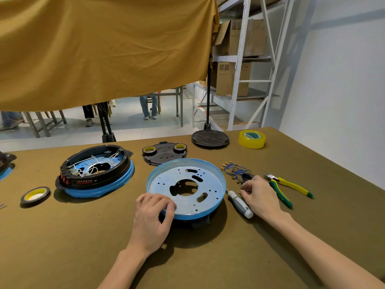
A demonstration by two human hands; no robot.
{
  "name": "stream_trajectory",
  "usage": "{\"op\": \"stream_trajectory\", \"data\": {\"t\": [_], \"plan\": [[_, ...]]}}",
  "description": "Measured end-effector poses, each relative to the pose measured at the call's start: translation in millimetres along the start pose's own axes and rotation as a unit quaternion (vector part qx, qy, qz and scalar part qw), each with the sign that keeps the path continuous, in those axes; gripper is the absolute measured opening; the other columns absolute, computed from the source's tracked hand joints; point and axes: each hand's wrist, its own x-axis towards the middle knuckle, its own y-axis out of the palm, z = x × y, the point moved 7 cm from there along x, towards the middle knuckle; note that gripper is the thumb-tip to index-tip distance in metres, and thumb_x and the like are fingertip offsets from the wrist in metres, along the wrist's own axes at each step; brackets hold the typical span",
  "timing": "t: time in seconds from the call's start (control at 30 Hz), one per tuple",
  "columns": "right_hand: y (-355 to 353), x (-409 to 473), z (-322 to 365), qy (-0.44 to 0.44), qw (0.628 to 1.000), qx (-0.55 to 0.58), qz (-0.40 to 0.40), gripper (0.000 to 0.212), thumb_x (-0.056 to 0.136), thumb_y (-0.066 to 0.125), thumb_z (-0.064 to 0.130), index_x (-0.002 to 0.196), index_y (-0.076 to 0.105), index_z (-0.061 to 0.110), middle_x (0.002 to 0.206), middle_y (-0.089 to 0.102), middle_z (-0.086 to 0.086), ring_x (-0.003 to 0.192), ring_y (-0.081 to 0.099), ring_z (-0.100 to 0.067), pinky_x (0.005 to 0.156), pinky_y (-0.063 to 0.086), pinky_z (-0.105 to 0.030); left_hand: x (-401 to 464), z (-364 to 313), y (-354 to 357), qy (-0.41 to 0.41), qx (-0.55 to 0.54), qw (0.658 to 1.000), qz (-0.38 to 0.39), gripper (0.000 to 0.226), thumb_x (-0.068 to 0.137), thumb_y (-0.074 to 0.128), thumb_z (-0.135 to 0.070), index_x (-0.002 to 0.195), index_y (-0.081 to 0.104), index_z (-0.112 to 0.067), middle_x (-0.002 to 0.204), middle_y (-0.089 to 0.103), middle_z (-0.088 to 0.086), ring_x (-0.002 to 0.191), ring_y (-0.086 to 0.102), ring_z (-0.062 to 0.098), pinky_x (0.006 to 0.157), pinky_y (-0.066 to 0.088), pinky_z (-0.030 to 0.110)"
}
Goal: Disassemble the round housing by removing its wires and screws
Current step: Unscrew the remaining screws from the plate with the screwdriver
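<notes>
A round housing [187,214] with a blue rim and a bare perforated metal plate sits in front of me on the brown table. My left hand [153,217] grips its near left rim, fingers curled over the edge. My right hand [260,197] rests on the table to the right, fingertips pinching something small beside the white-handled screwdriver [239,204]. A pile of blue wires with brass terminals [235,170] lies behind that hand. A second housing [95,171], black over blue with white wires inside, stands at the left.
Yellow-and-green pliers [287,186] lie right of my hand. A black plate carrying two tape rolls [164,153], a black round lid [210,138] and yellow tape [252,139] sit at the back. Another tape roll [35,195] lies at left. A mustard cloth hangs beyond the table.
</notes>
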Motion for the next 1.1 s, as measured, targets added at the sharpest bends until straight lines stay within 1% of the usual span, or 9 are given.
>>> {"op": "stream_trajectory", "data": {"t": [0.23,0.37,0.47,0.6,0.67,0.77,0.83,0.93,1.1], "plan": [[-8,-2,12,-0.001,0.997,0.068,-0.023,0.017,0.094,0.066,0.034,0.106,0.074,0.025,0.094,0.057,0.006,0.083,0.056,-0.008,0.067,0.047,-0.027,-1,0,-2,-0.016,-0.023,1.000,0.004,0.032,0.099,0.048,-0.047,0.088,0.074,-0.031,0.098,0.068,-0.020,0.111,0.055,-0.002,0.105,0.033,0.030],[7,-27,37,-0.050,0.993,-0.079,0.078,0.036,0.090,0.058,0.061,0.111,0.057,0.032,0.106,0.054,0.008,0.090,0.056,-0.007,0.064,0.045,-0.022,0,11,-10,-0.113,-0.076,0.991,-0.015,0.039,0.098,0.046,-0.050,0.114,0.073,-0.027,0.137,0.058,-0.007,0.135,0.041,0.001,0.113,0.034,0.036],[14,-38,39,-0.030,0.975,-0.181,0.124,0.053,0.094,0.058,0.056,0.133,0.043,0.024,0.125,0.055,-0.001,0.108,0.059,-0.018,0.074,0.051,-0.026,-7,30,-7,-0.247,-0.136,0.958,0.051,0.057,0.104,0.048,-0.053,0.156,0.039,-0.034,0.166,0.028,-0.006,0.152,0.025,0.011,0.124,0.029,0.047],[10,-38,38,0.036,0.985,-0.066,0.153,0.022,0.106,0.045,0.033,0.118,0.049,0.015,0.106,0.061,-0.003,0.081,0.060,-0.013,0.057,0.042,-0.025,-14,31,-1,-0.330,-0.243,0.906,0.107,0.081,0.104,0.055,-0.043,0.165,0.003,-0.033,0.168,0.029,-0.003,0.154,0.029,0.021,0.127,0.025,0.051],[-3,-35,34,0.077,0.989,0.058,0.110,0.018,0.107,0.041,0.028,0.106,0.053,0.015,0.095,0.062,-0.004,0.077,0.060,-0.016,0.059,0.044,-0.032,-16,33,-6,-0.343,-0.217,0.910,0.088,0.082,0.103,0.059,-0.038,0.165,0.007,-0.027,0.150,0.049,0.000,0.141,0.047,0.023,0.118,0.040,0.051],[-31,-32,39,0.095,0.980,0.177,-0.010,0.021,0.105,0.041,0.030,0.092,0.055,0.021,0.082,0.063,-0.003,0.073,0.059,-0.019,0.060,0.044,-0.037,-12,36,-25,-0.321,-0.162,0.933,0.008,0.054,0.105,0.052,-0.042,0.153,0.039,-0.020,0.094,0.067,0.003,0.090,0.065,0.018,0.083,0.059,0.047],[-36,-34,58,0.071,0.972,0.219,-0.037,0.014,0.104,0.046,0.034,0.096,0.056,0.027,0.082,0.064,0.004,0.071,0.060,-0.011,0.056,0.042,-0.032,-8,41,-26,-0.334,-0.161,0.929,0.003,0.051,0.105,0.050,-0.047,0.148,0.047,-0.019,0.112,0.067,0.005,0.103,0.063,0.019,0.092,0.058,0.051],[-23,-39,100,-0.025,0.979,0.201,0.001,0.013,0.103,0.053,0.035,0.096,0.060,0.025,0.080,0.062,0.008,0.068,0.057,-0.007,0.058,0.040,-0.021,-5,44,-5,-0.362,-0.169,0.911,0.104,0.055,0.108,0.046,-0.043,0.156,0.042,-0.016,0.154,0.050,0.006,0.143,0.045,0.024,0.118,0.040,0.048],[6,-50,144,-0.129,0.983,0.122,0.052,0.020,0.104,0.048,0.038,0.102,0.060,0.022,0.087,0.060,0.007,0.080,0.055,-0.015,0.078,0.047,-0.040,-9,39,5,-0.377,-0.268,0.877,0.131,0.036,0.109,0.045,-0.029,0.143,0.056,-0.022,0.130,0.065,-0.006,0.123,0.057,0.008,0.085,0.049,0.018]]}}
